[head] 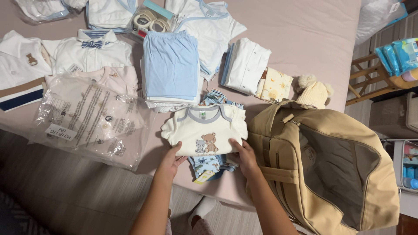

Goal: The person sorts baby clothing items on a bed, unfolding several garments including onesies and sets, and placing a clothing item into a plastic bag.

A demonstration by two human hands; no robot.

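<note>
My left hand (170,160) and my right hand (244,157) grip the lower corners of a folded cream baby top (204,126) with a bear print and a grey-trimmed neck. It lies on a pink bed (305,35) near the front edge, on top of blue patterned clothes (207,165). An open tan bag (331,174) stands just right of my right hand, its grey lining showing.
A folded light-blue stack (170,65), white folded garments (246,65), a yellow printed cloth (274,85) and a cream pompom hat (313,91) lie behind. A pink garment in a clear plastic bag (91,122) lies at left. A wooden stool (374,78) holds blue packs at right.
</note>
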